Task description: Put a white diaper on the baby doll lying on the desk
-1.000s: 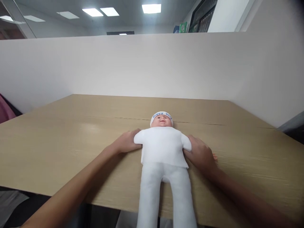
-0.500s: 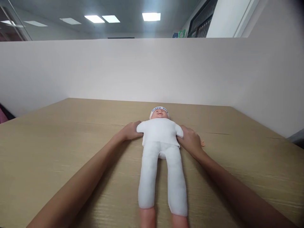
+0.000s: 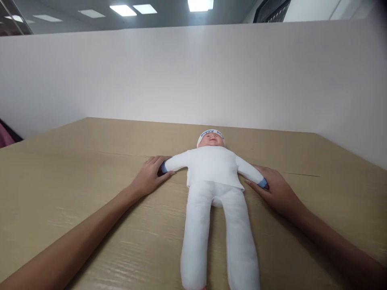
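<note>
A baby doll [image 3: 215,173] in a white suit and a white cap with blue letters lies on its back on the wooden table [image 3: 75,169], head away from me. Its arms are stretched out to both sides, with blue cuffs at the ends. My left hand [image 3: 149,177] is closed around the end of the doll's arm on the left side. My right hand [image 3: 276,189] grips the end of the other arm, fingers wrapped over the blue cuff. The doll's legs point toward me and run out of the bottom of the view.
A white partition wall [image 3: 193,76] runs along the back and right sides of the table. Something pink [image 3: 4,137] shows at the far left edge. Ceiling lights are above the partition.
The doll's arms, tucked at its sides before, are now pulled straight outward. Both my hands slid from the shoulders out to the cuffs. The view has also shifted slightly.
</note>
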### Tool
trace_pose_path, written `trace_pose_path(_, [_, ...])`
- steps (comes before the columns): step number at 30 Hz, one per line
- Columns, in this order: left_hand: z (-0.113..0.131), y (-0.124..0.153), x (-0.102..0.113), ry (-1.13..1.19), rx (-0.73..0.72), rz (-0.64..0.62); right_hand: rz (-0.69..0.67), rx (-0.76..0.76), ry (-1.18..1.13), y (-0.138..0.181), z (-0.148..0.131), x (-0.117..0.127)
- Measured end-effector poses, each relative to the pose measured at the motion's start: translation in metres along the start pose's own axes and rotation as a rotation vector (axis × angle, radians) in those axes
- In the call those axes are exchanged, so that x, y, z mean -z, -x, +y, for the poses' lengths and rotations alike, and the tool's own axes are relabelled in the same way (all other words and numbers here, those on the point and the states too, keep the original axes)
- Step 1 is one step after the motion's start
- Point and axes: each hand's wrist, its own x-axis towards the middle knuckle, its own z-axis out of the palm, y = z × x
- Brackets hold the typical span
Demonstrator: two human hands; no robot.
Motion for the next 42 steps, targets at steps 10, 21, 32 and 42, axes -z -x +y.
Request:
trace_pose_path(10, [-0.012,-0.011,-0.007,0.007,0.048,-0.032,-0.051,-0.045,-0.103,-0.017,-0.004,0.000])
trace_pose_path(21, [-0.031,0.011,0.018,0.040,0.113,0.060,0.097,-0.123,-0.012,0.037,0.036,0.014])
trace_pose_path(32, [-0.035,0.008,0.018,0.060,0.165,0.095,0.081,-0.183,-0.009,0.045,0.061,0.020])
trace_pose_path(42, [-0.038,0.007,0.017,0.037,0.167,0.084,0.141,-0.151,-0.033,0.041,0.067,0.010])
